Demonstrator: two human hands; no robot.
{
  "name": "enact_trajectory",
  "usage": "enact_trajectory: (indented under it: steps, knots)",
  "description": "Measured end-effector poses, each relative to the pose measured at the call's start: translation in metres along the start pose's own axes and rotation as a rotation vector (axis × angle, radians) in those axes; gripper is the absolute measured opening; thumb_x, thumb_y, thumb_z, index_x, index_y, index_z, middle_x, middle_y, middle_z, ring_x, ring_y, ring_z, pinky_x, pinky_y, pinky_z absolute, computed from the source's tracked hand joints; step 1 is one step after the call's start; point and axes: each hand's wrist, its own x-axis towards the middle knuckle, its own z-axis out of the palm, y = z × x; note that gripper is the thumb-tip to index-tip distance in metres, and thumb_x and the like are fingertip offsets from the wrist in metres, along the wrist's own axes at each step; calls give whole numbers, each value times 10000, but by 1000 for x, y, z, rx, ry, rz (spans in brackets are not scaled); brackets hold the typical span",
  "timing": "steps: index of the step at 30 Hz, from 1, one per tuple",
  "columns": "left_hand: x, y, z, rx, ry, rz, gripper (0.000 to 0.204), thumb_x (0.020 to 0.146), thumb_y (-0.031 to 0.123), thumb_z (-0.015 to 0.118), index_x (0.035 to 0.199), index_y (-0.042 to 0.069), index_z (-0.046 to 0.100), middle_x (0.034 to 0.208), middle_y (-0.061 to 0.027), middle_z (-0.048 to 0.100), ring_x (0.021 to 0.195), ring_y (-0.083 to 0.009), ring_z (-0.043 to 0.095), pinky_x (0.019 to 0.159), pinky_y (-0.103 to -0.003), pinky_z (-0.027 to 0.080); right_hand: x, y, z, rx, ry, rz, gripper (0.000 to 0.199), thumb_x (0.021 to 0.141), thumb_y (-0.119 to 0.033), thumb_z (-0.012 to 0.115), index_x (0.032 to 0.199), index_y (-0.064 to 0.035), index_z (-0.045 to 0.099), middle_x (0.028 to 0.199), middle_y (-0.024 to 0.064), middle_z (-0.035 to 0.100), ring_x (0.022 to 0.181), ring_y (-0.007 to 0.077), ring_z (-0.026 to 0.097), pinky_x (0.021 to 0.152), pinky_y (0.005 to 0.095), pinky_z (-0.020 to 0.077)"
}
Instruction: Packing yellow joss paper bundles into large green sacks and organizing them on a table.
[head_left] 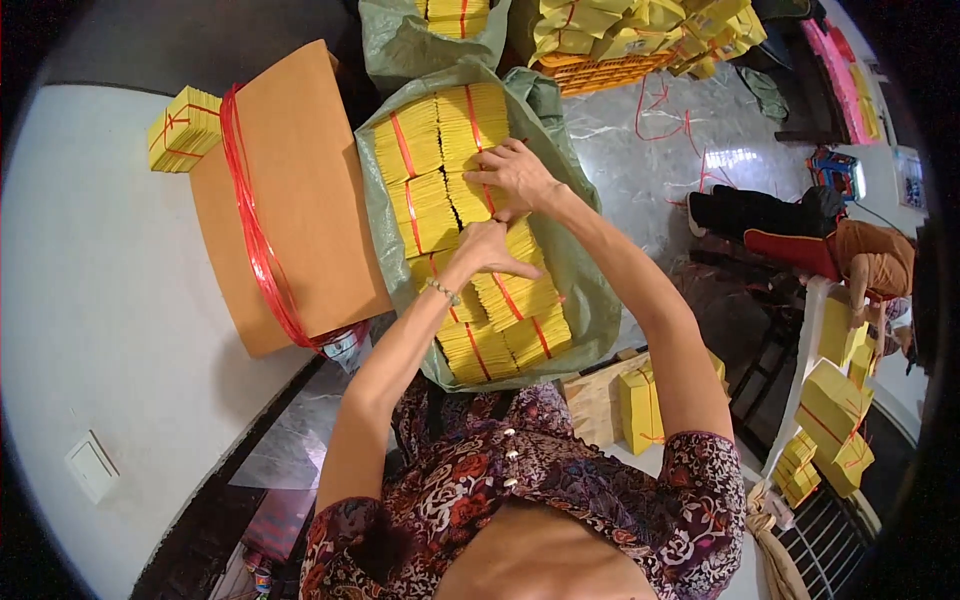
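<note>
A green woven sack (585,215) stands open in front of me, packed with bundles of yellow paper (408,150), each tied with red plastic string. My right hand (515,178) rests on top of a bundle in the right-hand row, its fingers spread. Just nearer to me, my left hand (488,248) touches the neighbouring bundles, its thumb stretched to the right and some fingertips hidden. The two hands nearly meet. Neither hand is closed around a bundle.
To the left, an orange-brown board (300,190) carries a hank of red string (255,225) and a tied yellow bundle (185,130). Beyond are another green sack (385,50) and an orange crate (600,75) heaped with yellow bundles. At right, another person (875,255) is beside more yellow stacks (835,405).
</note>
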Motion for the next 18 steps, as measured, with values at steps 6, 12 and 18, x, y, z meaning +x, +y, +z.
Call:
enact_trajectory:
  steps: [6, 12, 18]
  knots:
    - [12, 4, 5, 114, -171, -8, 1106, 475, 732, 688, 1165, -117, 528, 1074, -273, 602, 1000, -349, 604, 893, -364, 473, -1, -3, 7, 0, 32, -12, 830, 465, -436, 832, 1231, -255, 567, 1114, -7, 535, 1115, 179, 502, 968, 363, 328]
    - [25, -13, 12, 44, -318, -171, 1098, 521, 713, 685, 1182, -143, 491, 1103, -302, 580, 1019, -345, 598, 891, -362, 477, 2, -10, 5, 48, -49, 51, 840, 482, -410, 815, 1259, -250, 536, 1236, 27, 505, 1171, 216, 472, 1013, 401, 313]
    - [26, -29, 17, 34, -225, -32, 1076, 570, 675, 703, 1294, -65, 412, 1124, -254, 594, 1016, -365, 590, 894, -377, 471, -17, -24, 16, 93, 126, 113, 753, 596, -292, 781, 1286, -188, 498, 1285, 75, 479, 1194, 268, 461, 1000, 411, 347]
